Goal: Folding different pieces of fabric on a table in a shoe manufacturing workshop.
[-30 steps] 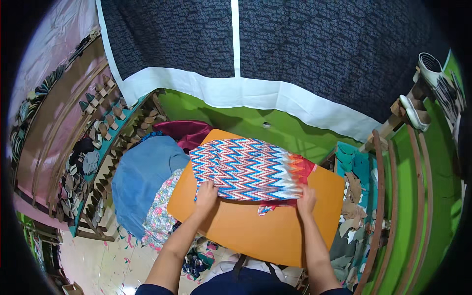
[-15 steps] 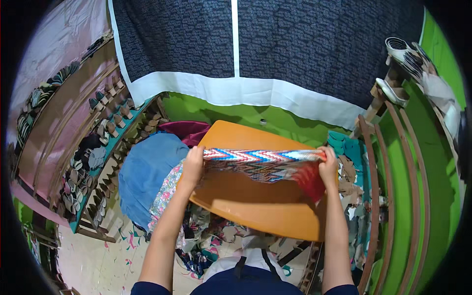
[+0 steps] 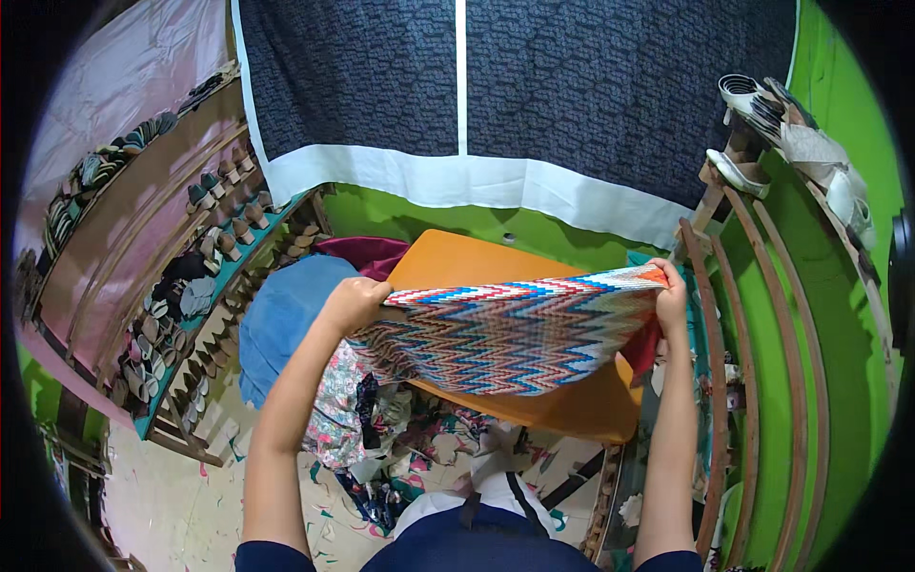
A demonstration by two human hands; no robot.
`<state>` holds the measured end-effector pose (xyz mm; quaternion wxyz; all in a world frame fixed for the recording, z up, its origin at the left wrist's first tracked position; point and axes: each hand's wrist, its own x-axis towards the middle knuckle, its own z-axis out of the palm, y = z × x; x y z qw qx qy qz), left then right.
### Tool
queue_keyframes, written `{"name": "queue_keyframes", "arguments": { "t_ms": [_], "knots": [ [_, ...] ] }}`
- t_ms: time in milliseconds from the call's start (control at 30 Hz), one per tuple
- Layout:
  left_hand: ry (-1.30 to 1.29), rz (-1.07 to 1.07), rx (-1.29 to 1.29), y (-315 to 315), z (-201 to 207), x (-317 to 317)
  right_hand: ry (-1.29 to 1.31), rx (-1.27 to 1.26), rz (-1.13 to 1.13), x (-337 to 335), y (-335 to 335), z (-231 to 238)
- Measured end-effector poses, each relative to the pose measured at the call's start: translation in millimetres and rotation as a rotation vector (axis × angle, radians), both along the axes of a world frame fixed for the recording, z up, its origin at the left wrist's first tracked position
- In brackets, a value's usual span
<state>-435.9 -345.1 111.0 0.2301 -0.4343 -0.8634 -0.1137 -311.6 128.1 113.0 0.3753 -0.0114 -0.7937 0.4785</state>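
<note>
My left hand (image 3: 360, 303) is gripping the cloth (image 3: 524, 334) by its far left corner in a closed fist, and my right hand (image 3: 671, 294) is clasping the far right corner with bent fingers. The fabric is hiding some of my fingertips. Between my hands the cloth is spreading over the table (image 3: 467, 255), covering its middle; whether its near edge is touching the wood-coloured top I cannot tell. A red piece (image 3: 643, 360) is showing beside my right forearm, which is partly covering it.

The cloth is looking woven and soft, sagging toward me, its zigzags running in blue, white and red, slightly blurred low down. Its long axis is lying left to right, the right end tilting a little farther away, with the orange patch pointing right.

To the left, a plain blue fabric (image 3: 286, 319) is bunching behind my forearm, and a floral fabric (image 3: 334, 415) is drooping nearer me. Beyond the table, a patterned dark curtain (image 3: 572, 95) is hanging, its top running out of view.
</note>
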Motion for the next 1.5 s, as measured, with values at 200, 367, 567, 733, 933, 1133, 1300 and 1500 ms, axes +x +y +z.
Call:
{"name": "queue_keyframes", "arguments": {
  "t_ms": [200,367,567,733,933,1133,1300,1500],
  "knots": [
    [-0.551,0.044,0.048,-14,54,-10,-0.358,-0.296,0.41,-7,3,62],
    [-1.131,0.127,0.268,13,28,-79,-0.53,-0.234,0.2,-72,67,4],
    [-0.765,0.454,0.03,62,-93,-156,-0.59,0.18,0.082,-149,103,-122],
    [-0.565,0.652,0.033,97,-156,-193,-0.638,0.313,-0.057,-198,122,-182],
    [-0.406,0.666,0.202,125,-174,-217,-0.666,0.415,-0.21,-225,124,-210],
    [-0.544,0.331,-0.095,155,-180,-128,-0.519,0.72,0.028,-167,27,-239],
    [-0.443,-0.289,-0.137,125,-200,-12,-0.499,0.79,0.448,-92,-55,-228],
    [-0.404,-0.443,-0.249,100,-206,34,-0.433,0.752,0.671,-19,-66,-224]
  ]
}}
